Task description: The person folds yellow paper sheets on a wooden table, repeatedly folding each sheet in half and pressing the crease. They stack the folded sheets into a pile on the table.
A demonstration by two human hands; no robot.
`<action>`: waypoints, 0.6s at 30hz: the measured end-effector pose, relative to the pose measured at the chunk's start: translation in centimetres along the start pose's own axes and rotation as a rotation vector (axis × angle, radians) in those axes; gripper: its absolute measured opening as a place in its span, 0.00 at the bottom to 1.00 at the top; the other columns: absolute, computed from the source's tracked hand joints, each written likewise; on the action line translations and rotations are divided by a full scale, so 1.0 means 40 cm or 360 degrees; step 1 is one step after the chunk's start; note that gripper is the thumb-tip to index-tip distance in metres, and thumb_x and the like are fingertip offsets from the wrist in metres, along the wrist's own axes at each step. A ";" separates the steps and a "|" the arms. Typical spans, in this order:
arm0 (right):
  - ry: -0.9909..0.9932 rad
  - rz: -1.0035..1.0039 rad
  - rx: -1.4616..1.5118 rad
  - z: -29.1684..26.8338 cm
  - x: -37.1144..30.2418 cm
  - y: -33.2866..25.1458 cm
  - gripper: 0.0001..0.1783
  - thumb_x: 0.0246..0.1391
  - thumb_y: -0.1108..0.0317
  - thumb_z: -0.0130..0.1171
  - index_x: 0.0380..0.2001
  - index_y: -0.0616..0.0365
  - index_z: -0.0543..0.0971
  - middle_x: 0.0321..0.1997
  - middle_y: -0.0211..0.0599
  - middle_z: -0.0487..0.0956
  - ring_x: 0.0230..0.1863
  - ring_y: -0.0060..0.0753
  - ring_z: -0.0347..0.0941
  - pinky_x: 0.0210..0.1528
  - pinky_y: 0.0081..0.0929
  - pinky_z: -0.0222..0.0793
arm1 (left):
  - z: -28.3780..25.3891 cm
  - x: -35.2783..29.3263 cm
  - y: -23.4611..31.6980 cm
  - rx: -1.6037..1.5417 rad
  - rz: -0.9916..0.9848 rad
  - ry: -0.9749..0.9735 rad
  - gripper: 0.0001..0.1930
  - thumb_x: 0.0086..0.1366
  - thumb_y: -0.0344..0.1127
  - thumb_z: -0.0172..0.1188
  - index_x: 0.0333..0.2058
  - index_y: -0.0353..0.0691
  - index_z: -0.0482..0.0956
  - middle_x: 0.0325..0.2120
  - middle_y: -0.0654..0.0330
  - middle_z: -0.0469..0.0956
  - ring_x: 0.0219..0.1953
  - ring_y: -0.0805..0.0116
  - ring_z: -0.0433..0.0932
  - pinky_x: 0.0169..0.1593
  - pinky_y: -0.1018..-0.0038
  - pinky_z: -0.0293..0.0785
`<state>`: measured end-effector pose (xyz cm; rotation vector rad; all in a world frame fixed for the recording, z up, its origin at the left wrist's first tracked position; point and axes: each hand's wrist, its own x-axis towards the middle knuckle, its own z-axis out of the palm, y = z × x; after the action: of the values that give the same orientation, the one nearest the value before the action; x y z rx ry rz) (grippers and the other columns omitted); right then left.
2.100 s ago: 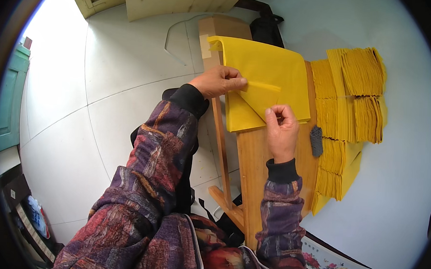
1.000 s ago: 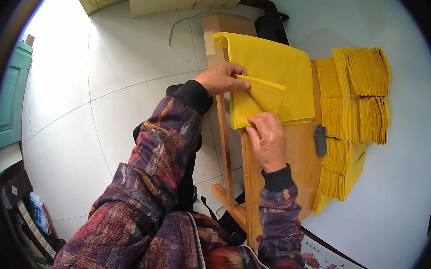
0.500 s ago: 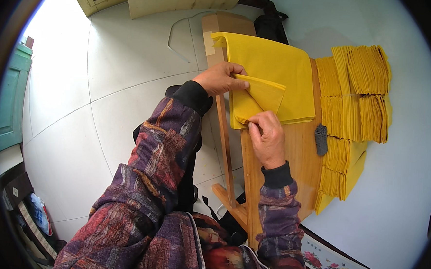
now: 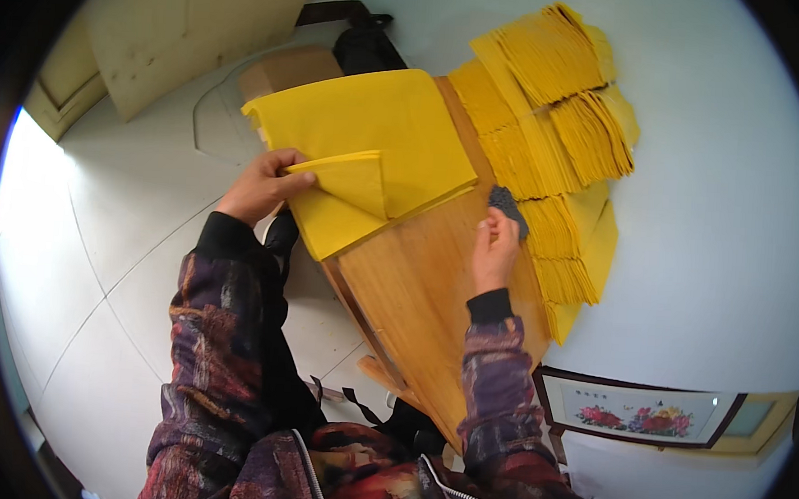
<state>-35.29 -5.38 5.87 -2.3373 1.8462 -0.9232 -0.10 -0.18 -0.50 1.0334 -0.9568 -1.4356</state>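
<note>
My left hand (image 4: pixel 265 186) pinches the near left edge of a stack of large yellow paper sheets (image 4: pixel 370 112). Between its thumb and fingers is a folded-over yellow flap (image 4: pixel 353 179), lying on the stack like a small pointed fold. My right hand (image 4: pixel 495 247) is at a dark grey, fuzzy pad (image 4: pixel 512 212) on the far right side of the wooden table. Its fingers are curled together against the pad's left side and partly cover it. The stack's left edge reaches past the table's edge.
Bundles of pleated yellow paper (image 4: pixel 550 140) line the right side of the wooden table (image 4: pixel 416 277), by a pale wall. A cardboard box (image 4: pixel 287 70) and a black bag (image 4: pixel 374 48) stand beyond the stack. A framed flower picture (image 4: pixel 635 414) is at the lower right.
My right hand has left the fold and moved right to the grey pad. My left hand stays on the flap, which now lies flatter. The whole view has turned.
</note>
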 end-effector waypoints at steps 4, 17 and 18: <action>-0.0083 -0.0011 -0.0709 -0.010 0.049 0.163 0.14 0.54 0.68 0.56 0.43 0.59 0.77 0.47 0.39 0.73 0.49 0.45 0.67 0.51 0.41 0.64 | 0.000 0.002 -0.006 0.0093 0.0031 0.0007 0.10 0.61 0.36 0.61 0.36 0.35 0.77 0.30 0.65 0.77 0.34 0.77 0.73 0.40 0.80 0.69; -0.0568 -0.0574 0.0331 0.006 -0.078 -0.209 0.10 0.45 0.75 0.61 0.35 0.59 0.76 0.39 0.41 0.74 0.42 0.47 0.69 0.46 0.37 0.66 | 0.007 -0.007 0.014 0.0082 -0.0058 0.0055 0.12 0.60 0.37 0.62 0.37 0.35 0.78 0.32 0.65 0.78 0.37 0.77 0.73 0.46 0.81 0.66; -0.0613 -0.0827 0.0256 0.024 -0.101 -0.257 0.12 0.43 0.76 0.62 0.35 0.59 0.77 0.39 0.39 0.74 0.41 0.46 0.69 0.46 0.37 0.67 | 0.009 -0.006 0.014 0.0047 -0.0055 0.0063 0.12 0.60 0.36 0.62 0.37 0.34 0.78 0.32 0.64 0.78 0.38 0.76 0.73 0.46 0.81 0.67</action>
<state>-26.29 0.98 7.14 -2.6922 1.0091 -0.5532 -0.25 0.02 0.16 1.1011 -0.9382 -1.4279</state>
